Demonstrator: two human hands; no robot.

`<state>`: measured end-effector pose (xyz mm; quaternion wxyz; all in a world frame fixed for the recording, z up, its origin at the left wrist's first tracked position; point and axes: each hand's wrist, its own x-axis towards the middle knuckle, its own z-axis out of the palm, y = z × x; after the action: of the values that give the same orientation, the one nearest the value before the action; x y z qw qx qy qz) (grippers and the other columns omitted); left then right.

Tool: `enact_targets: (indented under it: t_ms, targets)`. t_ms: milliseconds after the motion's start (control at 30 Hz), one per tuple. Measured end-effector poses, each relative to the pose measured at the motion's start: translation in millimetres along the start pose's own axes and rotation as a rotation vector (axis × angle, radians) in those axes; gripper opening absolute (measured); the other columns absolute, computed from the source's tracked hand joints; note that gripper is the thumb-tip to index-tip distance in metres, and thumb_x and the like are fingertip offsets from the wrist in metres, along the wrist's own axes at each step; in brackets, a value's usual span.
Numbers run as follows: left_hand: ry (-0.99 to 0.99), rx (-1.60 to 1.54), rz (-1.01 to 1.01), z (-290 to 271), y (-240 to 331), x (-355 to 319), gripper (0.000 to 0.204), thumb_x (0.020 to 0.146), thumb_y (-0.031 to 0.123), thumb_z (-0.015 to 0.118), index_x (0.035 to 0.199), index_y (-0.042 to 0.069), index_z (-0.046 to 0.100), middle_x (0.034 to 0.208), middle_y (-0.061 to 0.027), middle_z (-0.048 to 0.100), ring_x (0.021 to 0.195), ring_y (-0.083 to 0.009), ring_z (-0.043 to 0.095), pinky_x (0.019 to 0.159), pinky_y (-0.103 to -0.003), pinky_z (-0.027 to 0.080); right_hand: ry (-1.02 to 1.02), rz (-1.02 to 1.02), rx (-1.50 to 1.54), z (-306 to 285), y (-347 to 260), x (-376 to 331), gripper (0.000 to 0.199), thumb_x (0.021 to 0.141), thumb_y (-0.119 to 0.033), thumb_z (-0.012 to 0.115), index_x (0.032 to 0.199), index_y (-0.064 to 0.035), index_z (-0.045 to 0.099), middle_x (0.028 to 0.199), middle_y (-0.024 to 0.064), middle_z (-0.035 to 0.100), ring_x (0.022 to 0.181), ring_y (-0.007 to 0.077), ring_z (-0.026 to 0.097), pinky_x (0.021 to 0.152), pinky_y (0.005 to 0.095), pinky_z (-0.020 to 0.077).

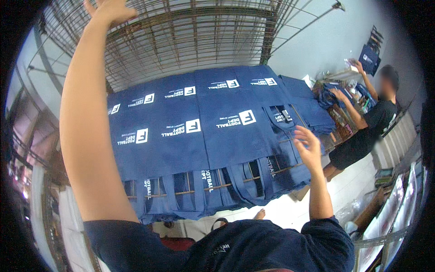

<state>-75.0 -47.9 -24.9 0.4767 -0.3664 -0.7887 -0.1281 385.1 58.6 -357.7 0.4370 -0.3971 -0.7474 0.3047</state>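
My left arm stretches far up, and my left hand [111,12] is open with its fingers apart, partly cut off by the top edge. It is nearest to a raised wire rack [195,43]; whether it touches the wires I cannot tell. Navy blue tote bags [217,102] with white prints lie flat in rows in front of me. Handle loops [170,192] hang down along their near edge. Over the right end of the rows my right hand [308,146] is open and holds nothing, close to a bag handle [276,119].
At the right a person in dark clothes [380,115] handles dark blue items at a cluttered table [358,99]. Wire bars [195,192] show beneath the bags' near edge. Clear plastic sheets [396,213] stand at the lower right. White floor tiles [290,213] lie below.
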Motion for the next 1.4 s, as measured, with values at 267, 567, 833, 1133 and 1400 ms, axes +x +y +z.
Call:
enact_targets:
  t_ms: [267, 567, 833, 1133, 1400]
  targets:
    - [0.330, 0.098, 0.280, 52, -53, 46, 0.112, 0.064, 0.038, 0.077, 0.148, 0.012, 0.007, 0.149, -0.0174, 0.023, 0.138, -0.0333, 0.019, 0.110, -0.046, 0.019, 0.573, 0.306, 0.350, -120, 134, -7, 0.034, 0.085, -0.016, 0.061, 0.118, -0.0080, 0.058, 0.093, 0.0013, 0.063, 0.076, 0.0089, 0.059, 0.065, 0.0217, 0.0457]
    - [0.355, 0.325, 0.261, 78, -36, 108, 0.100, 0.067, 0.043, 0.074, 0.145, 0.013, 0.021, 0.143, -0.0153, 0.034, 0.131, -0.0348, 0.031, 0.109, -0.046, 0.022, 0.622, 0.827, 0.419, -153, 358, 43, 0.031, 0.080, -0.020, 0.065, 0.110, -0.0122, 0.059, 0.095, 0.0025, 0.063, 0.068, 0.0105, 0.057, 0.057, 0.0248, 0.0452]
    - [0.333, 0.379, 0.356, 30, 138, 107, 0.095, 0.071, 0.052, 0.070, 0.144, 0.012, 0.025, 0.141, -0.0171, 0.035, 0.130, -0.0359, 0.033, 0.107, -0.048, 0.024, 0.178, 0.538, -0.620, -142, 445, 197, 0.053, 0.069, -0.027, 0.070, 0.117, -0.0097, 0.057, 0.118, 0.0163, 0.054, 0.108, 0.0345, 0.055, 0.088, 0.0439, 0.0475]
    - [0.181, 0.351, 0.297, 8, 103, 102, 0.095, 0.072, 0.058, 0.067, 0.138, 0.000, 0.030, 0.132, -0.0258, 0.040, 0.125, -0.0397, 0.034, 0.104, -0.048, 0.027, -0.094, 0.596, -1.005, -93, 460, 261, 0.043, 0.075, -0.029, 0.066, 0.113, -0.0112, 0.060, 0.121, 0.0081, 0.053, 0.113, 0.0279, 0.050, 0.087, 0.0448, 0.0454]
    - [0.204, 0.583, 0.513, 25, 9, 124, 0.091, 0.075, 0.059, 0.063, 0.138, 0.001, 0.033, 0.133, -0.0257, 0.040, 0.124, -0.0411, 0.034, 0.105, -0.047, 0.026, 0.354, 0.325, -0.731, -101, 483, 236, 0.024, 0.083, -0.015, 0.055, 0.105, -0.0090, 0.062, 0.123, 0.0146, 0.052, 0.120, 0.0380, 0.044, 0.098, 0.0502, 0.0368]
